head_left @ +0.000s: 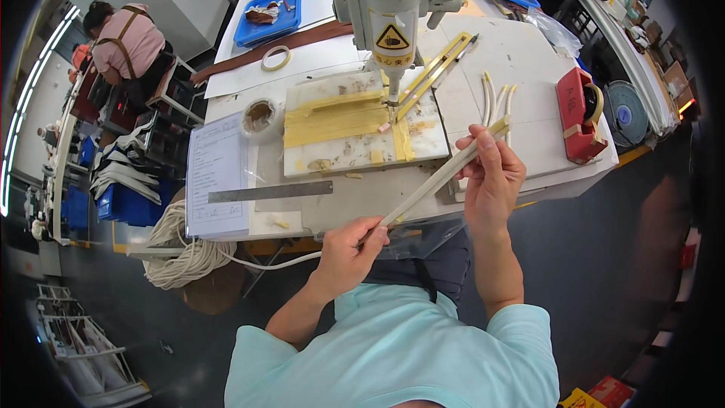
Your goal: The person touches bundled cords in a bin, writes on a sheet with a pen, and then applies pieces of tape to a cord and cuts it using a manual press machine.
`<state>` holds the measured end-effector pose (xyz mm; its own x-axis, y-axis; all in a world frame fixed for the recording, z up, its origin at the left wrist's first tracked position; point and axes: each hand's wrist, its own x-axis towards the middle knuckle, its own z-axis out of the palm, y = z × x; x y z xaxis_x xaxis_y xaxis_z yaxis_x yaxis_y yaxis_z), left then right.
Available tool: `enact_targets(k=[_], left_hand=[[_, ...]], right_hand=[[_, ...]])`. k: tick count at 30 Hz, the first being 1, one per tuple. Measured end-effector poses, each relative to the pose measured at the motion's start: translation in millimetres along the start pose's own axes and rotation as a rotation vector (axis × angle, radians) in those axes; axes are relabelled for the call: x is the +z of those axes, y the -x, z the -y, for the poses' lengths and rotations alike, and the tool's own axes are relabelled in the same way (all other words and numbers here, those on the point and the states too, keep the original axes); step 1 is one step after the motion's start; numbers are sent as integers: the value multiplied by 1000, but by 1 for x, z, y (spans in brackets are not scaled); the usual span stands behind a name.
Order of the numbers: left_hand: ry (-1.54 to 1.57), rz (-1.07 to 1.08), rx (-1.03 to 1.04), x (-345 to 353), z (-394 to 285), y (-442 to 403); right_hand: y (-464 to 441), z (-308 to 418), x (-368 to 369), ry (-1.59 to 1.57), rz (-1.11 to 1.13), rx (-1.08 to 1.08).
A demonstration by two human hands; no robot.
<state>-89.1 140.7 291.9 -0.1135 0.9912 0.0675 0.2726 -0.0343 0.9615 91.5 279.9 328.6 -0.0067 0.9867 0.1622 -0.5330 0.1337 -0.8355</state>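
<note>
My left hand (pixel 351 253) is closed around a white cord (pixel 427 190) in front of the table's near edge. My right hand (pixel 491 174) pinches the same cord higher up, near its end, which is wrapped in yellow tape. The cord is held straight and slanting between both hands. From my left hand it trails left to a loose coil of white cord (pixel 181 257) beside the table. Beyond my right hand, several short cord pieces (pixel 495 98) with yellow-taped tips lie on the table.
A press machine (pixel 389 23) stands over a white board (pixel 340 159) covered with yellow tape. Around it are a steel ruler (pixel 270 192), a printed sheet (pixel 217 174), a tape roll (pixel 260 116), a red tape dispenser (pixel 580 117) and a blue tray (pixel 268 15). A person (pixel 132 45) sits at the left.
</note>
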Motion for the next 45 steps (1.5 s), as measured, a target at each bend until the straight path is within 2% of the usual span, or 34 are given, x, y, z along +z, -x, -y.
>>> enact_targets(k=[3, 5, 9, 10, 12, 14, 17, 19, 20, 23, 25, 26, 28, 30, 32, 35, 38, 39, 41, 42, 44, 45], left_hand=[[-46, -36, 100, 2, 3, -3], [-30, -14, 38, 2, 1, -3], [-35, 12, 62, 7, 1, -3], [14, -13, -3, 8, 2, 0], [64, 3, -51, 12, 1, 5], [155, -89, -36, 13, -9, 10], [220, -26, -19, 19, -21, 14], [271, 56, -25, 28, -22, 14], [277, 93, 2, 37, -22, 10], [411, 163, -166, 49, -18, 12], [433, 162, -198, 49, -18, 11], [454, 138, -247, 49, -17, 10], [493, 169, -248, 49, -15, 8], [561, 200, -216, 48, -14, 7], [568, 242, -210, 50, -16, 5], [569, 300, -193, 54, -20, 3], [547, 308, -198, 63, -23, 5], [531, 291, -209, 64, -24, 6], [529, 303, -225, 65, -21, 10], [532, 313, -239, 66, -20, 11], [526, 315, -249, 67, -22, 11], [518, 322, -258, 66, -22, 11]], right_hand=[[-1, -2, -2, 5, -2, 10], [-3, -3, -5, -3, 3, 23], [-7, -4, -8, 60, -15, 115], [-10, 0, -13, 70, -39, 90], [-16, 9, -24, 49, 96, 207], [-40, 26, -51, 214, 105, 142], [-106, 54, -94, 669, 13, 36], [-152, 59, -129, 870, -32, 88], [-179, 46, -153, 1110, -39, 147], [-173, 36, -157, 1202, -51, 190], [-144, 60, -148, 1476, 43, -246], [-139, 82, -149, 1492, 16, -247], [-128, 128, -157, 1505, -218, -480], [-139, 174, -184, 1716, -429, -223], [-147, 196, -203, 1617, -381, 328], [-142, 188, -220, 1292, -342, 558], [-139, 188, -231, 1030, -342, 598], [-137, 186, -236, 1028, -346, 601], [-132, 180, -244, 717, -477, 609], [-125, 178, -240, 718, -473, 609], [-102, 177, -230, 436, -523, 426], [-94, 176, -223, 426, -547, 399]])
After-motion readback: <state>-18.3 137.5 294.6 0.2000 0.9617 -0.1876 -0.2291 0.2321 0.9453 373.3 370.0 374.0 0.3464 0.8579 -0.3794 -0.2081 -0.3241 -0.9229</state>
